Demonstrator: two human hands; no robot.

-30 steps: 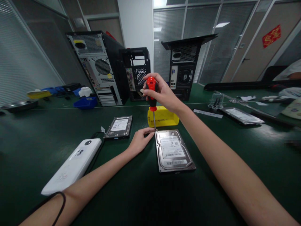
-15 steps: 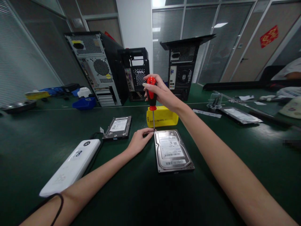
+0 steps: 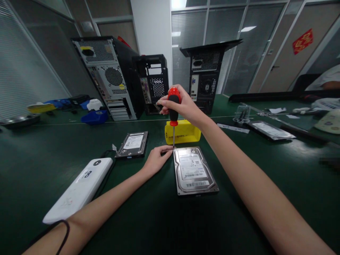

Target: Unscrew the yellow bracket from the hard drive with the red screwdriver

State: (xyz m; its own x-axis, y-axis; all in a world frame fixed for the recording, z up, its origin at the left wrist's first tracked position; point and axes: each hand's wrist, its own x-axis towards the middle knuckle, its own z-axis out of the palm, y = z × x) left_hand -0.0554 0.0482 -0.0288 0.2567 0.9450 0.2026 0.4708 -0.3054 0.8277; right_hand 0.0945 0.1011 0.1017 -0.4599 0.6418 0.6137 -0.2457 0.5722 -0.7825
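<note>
A silver hard drive (image 3: 193,170) lies label up on the dark green table. In my right hand (image 3: 184,102) is a red and black screwdriver (image 3: 174,110), held upright with the fingers around its handle. Its shaft points down, and the tip meets the drive's far left corner. My left hand (image 3: 156,158) rests on the table to the left of the drive; its thumb and forefinger close on that same corner beside the tip. Whether a screw sits under the tip is too small to tell. Just behind stands a yellow plastic bin (image 3: 183,132).
Left of my hands lie a second hard drive (image 3: 132,144) and a white power bank (image 3: 79,189) with a black cable. Computer cases (image 3: 111,78) stand along the back, near a blue bin (image 3: 95,117). To the right are another drive (image 3: 271,130) and a clear cup (image 3: 241,114).
The screwdriver's handle has turned, and my right hand's fingers have shifted around it. My left hand and the drive stay in place.
</note>
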